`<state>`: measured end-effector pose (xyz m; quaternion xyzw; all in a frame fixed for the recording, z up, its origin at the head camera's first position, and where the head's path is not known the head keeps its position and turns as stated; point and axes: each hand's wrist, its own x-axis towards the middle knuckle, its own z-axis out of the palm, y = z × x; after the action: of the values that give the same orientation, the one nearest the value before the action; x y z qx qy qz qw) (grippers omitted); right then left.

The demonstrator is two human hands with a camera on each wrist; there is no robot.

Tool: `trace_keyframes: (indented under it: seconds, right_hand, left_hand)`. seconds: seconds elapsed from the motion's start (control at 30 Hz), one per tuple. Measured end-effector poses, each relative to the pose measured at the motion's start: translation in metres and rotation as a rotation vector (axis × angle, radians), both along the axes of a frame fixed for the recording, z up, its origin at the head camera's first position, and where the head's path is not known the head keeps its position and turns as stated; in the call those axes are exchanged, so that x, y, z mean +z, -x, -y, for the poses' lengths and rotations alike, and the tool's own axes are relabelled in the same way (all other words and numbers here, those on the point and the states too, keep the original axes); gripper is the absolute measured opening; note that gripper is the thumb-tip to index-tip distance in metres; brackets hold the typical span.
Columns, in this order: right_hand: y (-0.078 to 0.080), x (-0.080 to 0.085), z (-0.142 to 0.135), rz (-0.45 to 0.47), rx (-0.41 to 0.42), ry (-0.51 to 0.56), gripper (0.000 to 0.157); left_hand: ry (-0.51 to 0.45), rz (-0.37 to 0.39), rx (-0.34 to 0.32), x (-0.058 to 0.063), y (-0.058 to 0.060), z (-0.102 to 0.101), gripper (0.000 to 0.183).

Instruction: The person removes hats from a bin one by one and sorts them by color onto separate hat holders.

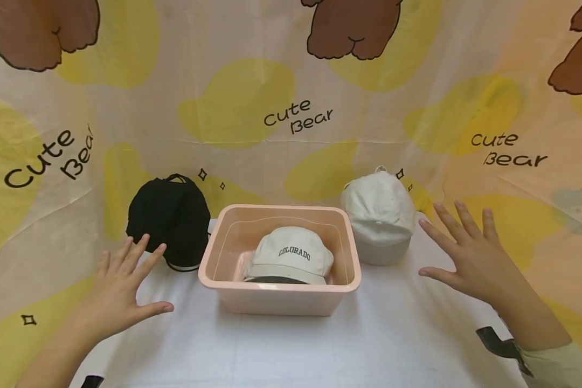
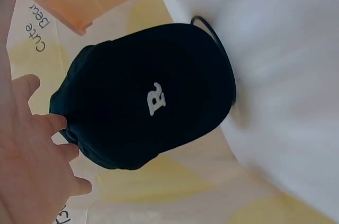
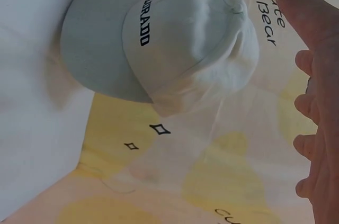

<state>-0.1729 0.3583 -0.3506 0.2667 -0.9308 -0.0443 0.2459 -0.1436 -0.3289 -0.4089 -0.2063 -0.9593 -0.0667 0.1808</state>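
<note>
A white baseball cap with dark COLORADO lettering lies inside a pale pink plastic bin, its brim toward the near wall. Left of the bin stands a black cap; the left wrist view shows a white letter R on that black cap. A second white cap stands at the bin's right; in the right wrist view this cap bears partly visible dark lettering. My left hand, fingers spread, hovers nearest the black cap. Spread fingers also mark my right hand, apart from the right-hand cap. Both hands hold nothing.
A white cloth covers the table under the bin and caps. Close behind them hangs a patterned curtain with bears, yellow patches and "Cute Bear" writing. A dark strap shows by the right wrist.
</note>
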Motion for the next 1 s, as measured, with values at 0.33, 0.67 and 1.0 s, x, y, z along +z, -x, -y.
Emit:
trace_keyframes:
  seconds: [0.33,0.67,1.0]
  right_hand:
    - [0.008,0.009,0.012,0.009,0.035,-0.013,0.105]
    - [0.013,0.018,0.027,0.017,0.08,-0.014,0.097]
    - [0.025,0.031,0.053,0.01,0.174,-0.039,0.095]
  left_hand:
    - [-0.045,-0.018,-0.028,0.001,-0.005,-0.012,0.122]
    - [-0.128,-0.021,-0.092,-0.002,-0.006,-0.026,0.122]
    - [-0.247,-0.008,-0.138,-0.007,-0.005,-0.042,0.121]
